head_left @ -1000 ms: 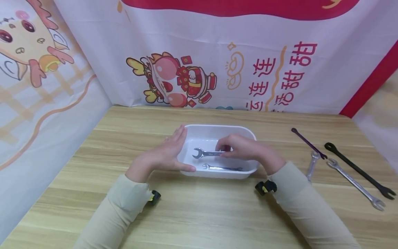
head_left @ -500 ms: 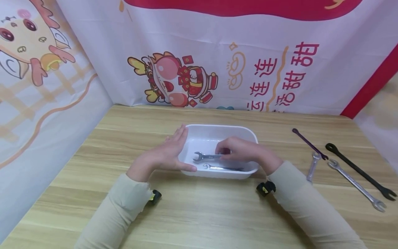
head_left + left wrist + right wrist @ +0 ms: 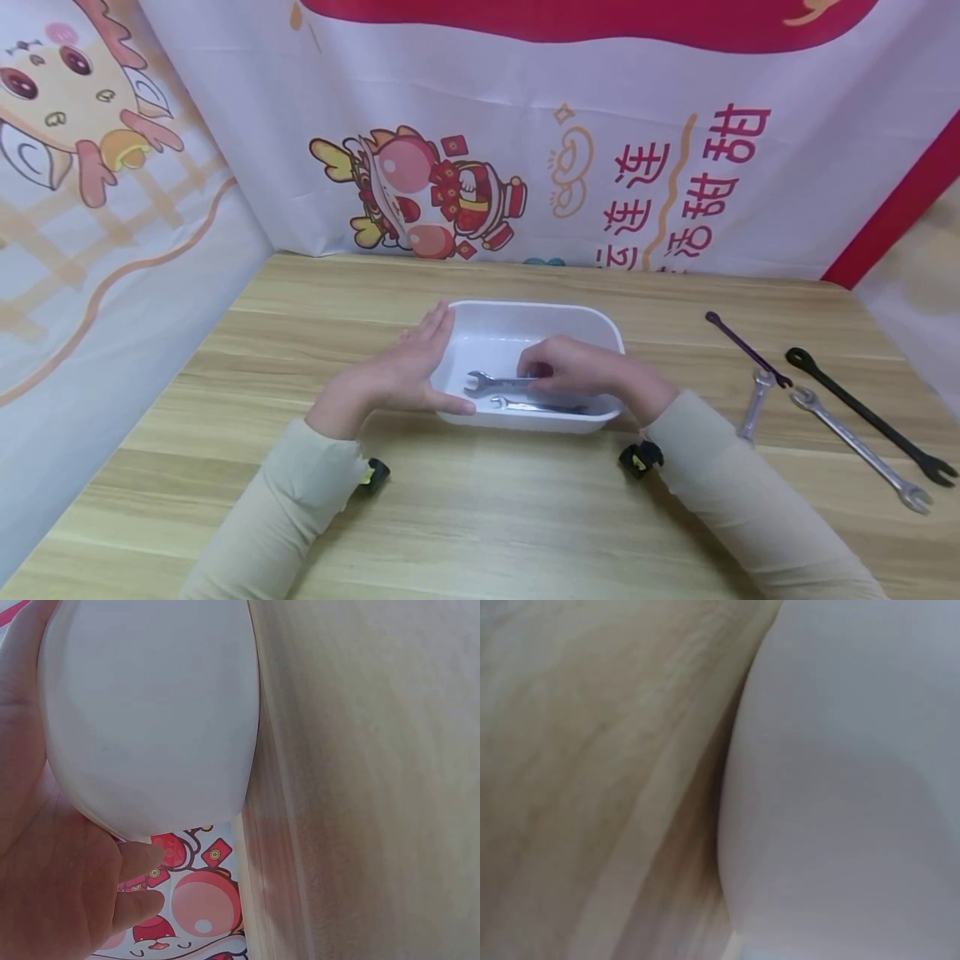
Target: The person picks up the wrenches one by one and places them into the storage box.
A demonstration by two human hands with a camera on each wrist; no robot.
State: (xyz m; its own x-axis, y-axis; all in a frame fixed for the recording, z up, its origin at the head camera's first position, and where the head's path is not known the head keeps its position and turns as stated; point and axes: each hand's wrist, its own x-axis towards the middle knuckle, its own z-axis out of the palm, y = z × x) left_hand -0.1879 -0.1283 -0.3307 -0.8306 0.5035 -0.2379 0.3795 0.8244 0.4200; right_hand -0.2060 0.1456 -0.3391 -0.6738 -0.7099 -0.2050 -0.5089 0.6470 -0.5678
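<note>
A white plastic tub (image 3: 517,317) stands on the wooden table. My left hand (image 3: 401,371) rests against its left end, fingers straight along the wall and thumb over the front rim. Inside the tub, my right hand (image 3: 573,365) pinches a silver wrench (image 3: 501,384) low above the floor; its open jaw end points left and its right end is hidden by the fingers. In front of it lies a thinner silver wrench (image 3: 532,407). The left wrist view has the tub's outer wall (image 3: 157,712) beside the hand; the right wrist view has only tub wall (image 3: 840,787) and table.
On the table to the right lie a dark purple wrench (image 3: 744,346), a long black wrench (image 3: 870,417), a long silver wrench (image 3: 862,450) and a short silver wrench (image 3: 754,407), partly behind the right sleeve. A printed cloth (image 3: 480,75) hangs behind the table's far edge.
My right hand has lowered the silver wrench slightly toward the tub's floor and the thinner wrench. The left hand and the tub have stayed in place.
</note>
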